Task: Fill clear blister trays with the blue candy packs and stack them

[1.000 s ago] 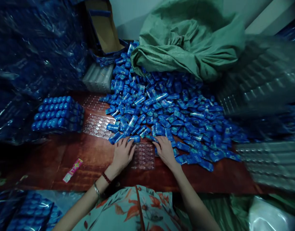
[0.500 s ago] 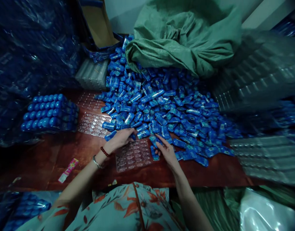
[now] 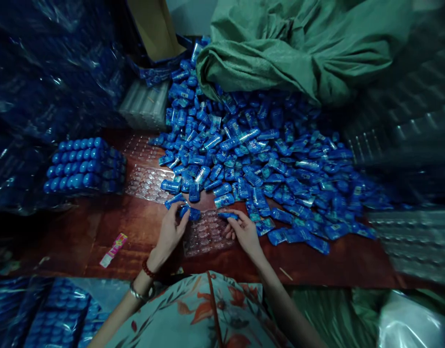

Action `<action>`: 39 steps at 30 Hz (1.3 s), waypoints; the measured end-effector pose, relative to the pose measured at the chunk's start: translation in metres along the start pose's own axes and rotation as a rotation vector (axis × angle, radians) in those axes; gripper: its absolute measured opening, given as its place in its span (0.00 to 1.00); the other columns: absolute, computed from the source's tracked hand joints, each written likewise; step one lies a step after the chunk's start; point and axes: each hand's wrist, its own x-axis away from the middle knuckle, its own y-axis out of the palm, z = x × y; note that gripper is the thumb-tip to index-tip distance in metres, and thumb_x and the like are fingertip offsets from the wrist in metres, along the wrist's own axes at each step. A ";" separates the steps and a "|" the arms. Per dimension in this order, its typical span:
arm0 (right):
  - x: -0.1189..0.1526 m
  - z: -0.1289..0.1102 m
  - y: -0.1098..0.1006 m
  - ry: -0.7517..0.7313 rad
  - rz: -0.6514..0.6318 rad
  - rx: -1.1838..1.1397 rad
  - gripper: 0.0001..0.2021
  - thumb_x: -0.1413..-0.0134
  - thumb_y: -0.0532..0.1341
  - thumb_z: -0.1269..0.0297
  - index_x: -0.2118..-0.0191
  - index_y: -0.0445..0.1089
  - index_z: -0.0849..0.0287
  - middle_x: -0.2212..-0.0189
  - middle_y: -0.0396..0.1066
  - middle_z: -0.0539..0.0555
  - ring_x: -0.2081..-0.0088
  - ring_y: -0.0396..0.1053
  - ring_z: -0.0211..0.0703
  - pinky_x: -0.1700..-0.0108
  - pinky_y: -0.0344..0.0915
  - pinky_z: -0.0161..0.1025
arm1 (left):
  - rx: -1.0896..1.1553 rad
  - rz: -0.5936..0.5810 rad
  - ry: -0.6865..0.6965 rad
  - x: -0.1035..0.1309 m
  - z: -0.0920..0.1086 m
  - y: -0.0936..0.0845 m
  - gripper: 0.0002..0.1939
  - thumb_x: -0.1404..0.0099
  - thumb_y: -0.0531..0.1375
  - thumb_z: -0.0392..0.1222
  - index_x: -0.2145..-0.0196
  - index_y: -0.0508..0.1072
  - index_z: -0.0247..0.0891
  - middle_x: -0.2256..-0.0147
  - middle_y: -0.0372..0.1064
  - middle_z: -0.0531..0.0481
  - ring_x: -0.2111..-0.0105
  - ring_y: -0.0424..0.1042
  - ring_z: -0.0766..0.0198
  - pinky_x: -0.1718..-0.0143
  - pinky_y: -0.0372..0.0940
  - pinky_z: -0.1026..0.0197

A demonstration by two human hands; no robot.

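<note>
My left hand (image 3: pixel 170 231) pinches a small blue packet (image 3: pixel 194 214) in shiny printed wrapping, at the tray's upper left corner. Between thumb and fingers, my right hand (image 3: pixel 245 233) grips another blue packet (image 3: pixel 227 215), over the tray's upper right edge. Below and between both hands lies a clear plastic tray (image 3: pixel 205 238) with rows of moulded hollows. A large heap of the same blue packets (image 3: pixel 240 150) spreads over the table just beyond my hands.
Stacked blue-filled trays (image 3: pixel 77 166) stand at the left, near more clear trays (image 3: pixel 148 182). A green sack (image 3: pixel 295 58) slumps over the heap's back. Clear tray stacks (image 3: pixel 418 241) line the right. A pink-and-yellow strip (image 3: pixel 113 250) lies on the red-brown table (image 3: pixel 81 227).
My left hand has drawn back from the heap's edge and now holds a blue packet at the tray's corner. My right hand has brought its packet over the tray. The view has shifted slightly.
</note>
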 end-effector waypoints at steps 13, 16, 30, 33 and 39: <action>0.012 0.006 -0.008 -0.506 0.115 0.934 0.15 0.35 0.47 0.59 0.51 0.65 0.58 0.67 0.69 0.56 0.66 0.71 0.44 0.64 0.67 0.38 | -0.414 -0.145 0.590 0.010 -0.012 -0.015 0.16 0.31 0.48 0.35 0.48 0.66 0.38 0.57 0.70 0.42 0.57 0.71 0.60 0.55 0.68 0.57; 0.015 0.008 -0.007 -0.513 0.129 1.002 0.16 0.34 0.47 0.59 0.51 0.66 0.60 0.68 0.69 0.56 0.67 0.70 0.44 0.67 0.66 0.37 | -0.375 -0.053 0.572 0.014 -0.010 -0.015 0.15 0.31 0.49 0.36 0.49 0.65 0.38 0.59 0.71 0.43 0.58 0.72 0.61 0.56 0.68 0.59; 0.038 0.021 0.009 -0.515 0.143 1.173 0.15 0.35 0.48 0.64 0.48 0.64 0.59 0.69 0.66 0.56 0.67 0.68 0.44 0.71 0.64 0.36 | -0.579 -0.362 0.709 0.004 -0.003 -0.015 0.13 0.31 0.45 0.34 0.56 0.68 0.37 0.61 0.67 0.44 0.63 0.66 0.59 0.61 0.65 0.56; 0.040 0.009 0.012 -0.502 0.137 1.236 0.14 0.35 0.48 0.64 0.49 0.64 0.57 0.69 0.66 0.56 0.67 0.67 0.44 0.72 0.62 0.35 | -0.676 -0.513 0.762 -0.008 0.008 -0.016 0.12 0.33 0.47 0.31 0.59 0.68 0.37 0.62 0.66 0.44 0.61 0.65 0.58 0.58 0.64 0.54; 0.024 -0.017 0.021 -0.463 0.078 1.168 0.13 0.35 0.49 0.61 0.51 0.65 0.57 0.66 0.67 0.55 0.67 0.68 0.42 0.70 0.62 0.35 | -0.699 -0.494 0.794 -0.016 0.007 -0.012 0.11 0.36 0.49 0.28 0.58 0.67 0.34 0.62 0.66 0.42 0.62 0.64 0.57 0.60 0.65 0.55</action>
